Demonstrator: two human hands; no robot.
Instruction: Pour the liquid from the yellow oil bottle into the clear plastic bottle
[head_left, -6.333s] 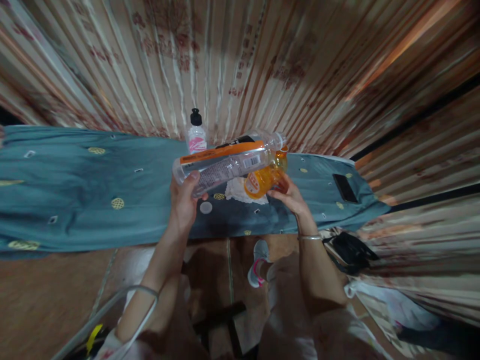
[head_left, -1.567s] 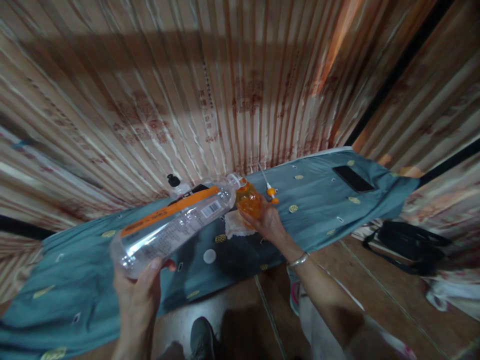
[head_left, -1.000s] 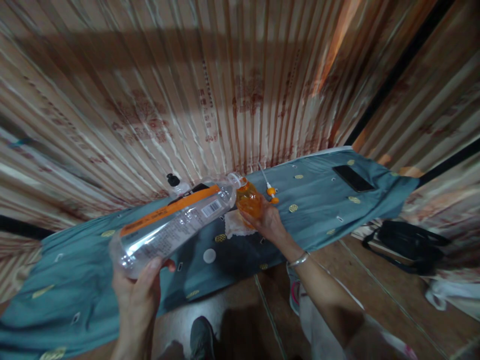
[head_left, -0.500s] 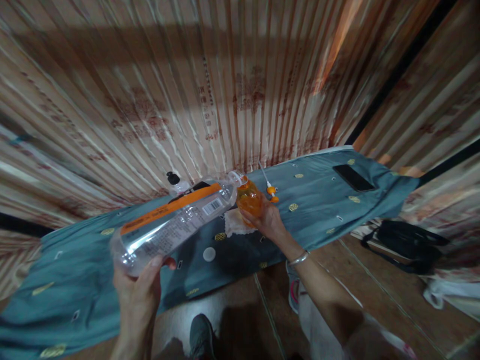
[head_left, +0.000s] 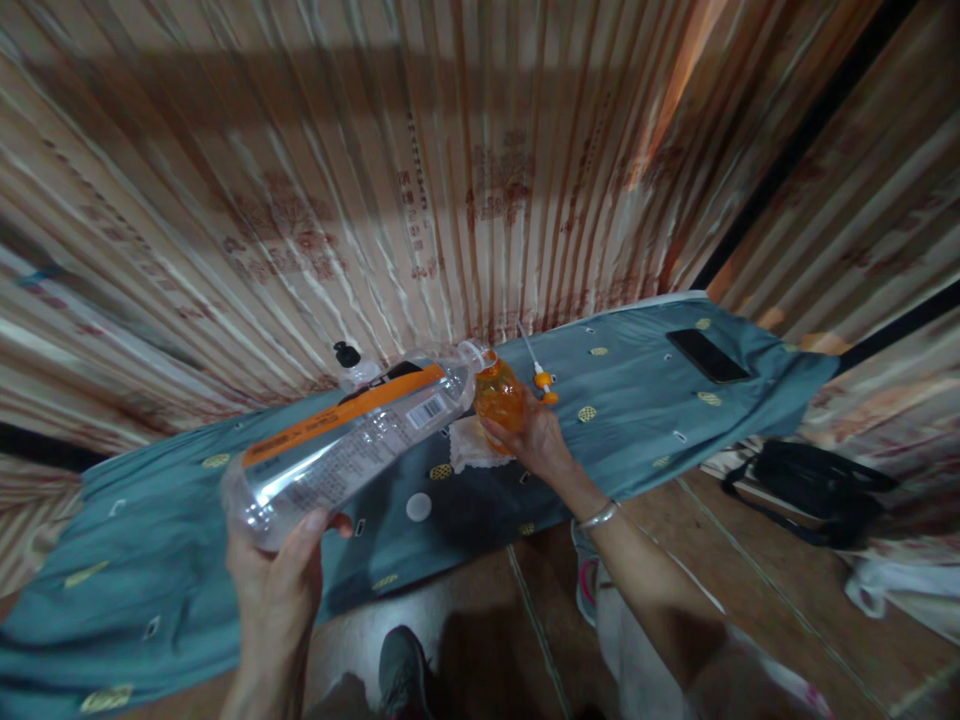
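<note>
Gripping the base end of a large clear bottle [head_left: 352, 440] in our left hand [head_left: 281, 585], we are holding it tipped nearly on its side above the tabletop [head_left: 150, 540], fingers and thumb clamped around the wide bottom, it seems so that the open neck can reach across to the second vessel. Its long axis is running from lower left, near us, up to the right, the neck pointing away toward the striped curtain [head_left: 480, 170] and meeting the mouth of the small orange bottle [head_left: 498, 400]; the orange label band is facing upward. We are closing our right hand [head_left: 534, 443] around the lower side of the small orange bottle, steadying it close to upright over a crumpled white tissue [head_left: 466, 446], probably placed there to catch drips. Whether liquid is passing between the two mouths we cannot tell. Lying just beyond the right hand we are noting an orange pump head with its white tube [head_left: 537, 369], apart from the orange bottle. Standing behind the clear bottle, against the curtain, we are listing a small black-capped bottle [head_left: 348, 363], partly hidden. Resting flat on the blue patterned cloth covering the tabletop we are recording a white cap [head_left: 418, 507] and, well apart at the far right, a dark phone [head_left: 707, 355]. A black bag [head_left: 814, 490] is lying on the floor.
</note>
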